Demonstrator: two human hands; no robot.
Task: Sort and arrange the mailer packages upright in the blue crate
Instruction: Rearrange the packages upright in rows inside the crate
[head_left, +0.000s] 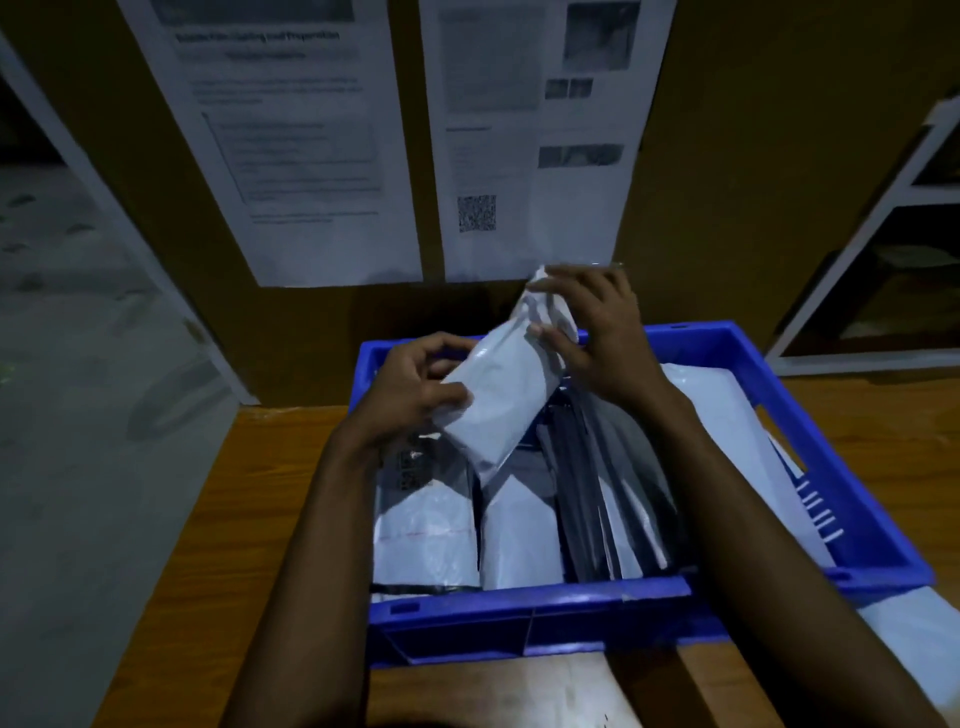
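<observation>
Blue plastic of the crate (530, 618) in mid-frame, set on a wooden table (218, 519) of warm orange-brown grain, one long wall toward the camera. Over the crate's back left part, a held mailer (498, 395), white and tilted, lower end down toward the packed rows, upper end past the far rim. Round its lower left edge the left hand (410, 392), fingers curled, thumb on the front face. At its crumpled top the right hand (597, 332), fingers wrapped over the end, thumb pressed on the face. Both forearms bare, reaching in from the bottom of the view.

Inside the crate: a labelled white mailer (423, 519) at the left with a dark printed patch near its top, a plain white mailer (519, 530) just beside it, a row of dark grey mailers (613, 493) on edge in the middle, a large white mailer (727, 415) leaning against the right wall. Outside, by the crate's right front corner, another pale mailer (914, 639) on the wood.

Behind the table, a brown board (753, 156) with two printed sheets: the left sheet (291, 145), text too blurred to read, and the right sheet (530, 135) with small photos and a QR code (476, 213). To the left, grey floor (62, 364); to the right, a white shelf frame (883, 218). Dim light throughout.
</observation>
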